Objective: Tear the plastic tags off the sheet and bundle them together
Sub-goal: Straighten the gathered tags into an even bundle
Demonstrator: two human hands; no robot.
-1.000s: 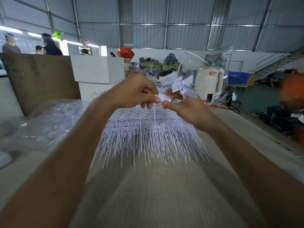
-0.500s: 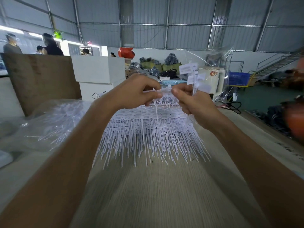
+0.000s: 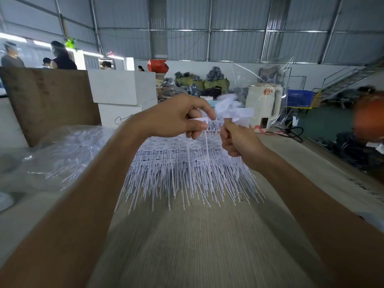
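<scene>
A clear plastic bag (image 3: 62,154) is lying at the left of the desk (image 3: 197,246), containing more white tags. The sheet of tags (image 3: 187,163) is lying mid-desk, its stems pointing toward the viewer. The left hand (image 3: 176,117) is pinching one tag (image 3: 205,140) with its stem hanging downward; the right hand (image 3: 239,142) is gripping a bundle of torn tags (image 3: 232,109).

Two bare forearms, uncovered from the lower frame edges up to the wrists. No rings, watch or bands visible. Left hand (image 3: 176,117) bare, short trimmed nail showing on the thumb. Right hand (image 3: 239,140) likewise bare and gloveless. A pale sliver, perhaps a sleeve edge, behind the right forearm near the elbow; too little visible to tell.
</scene>
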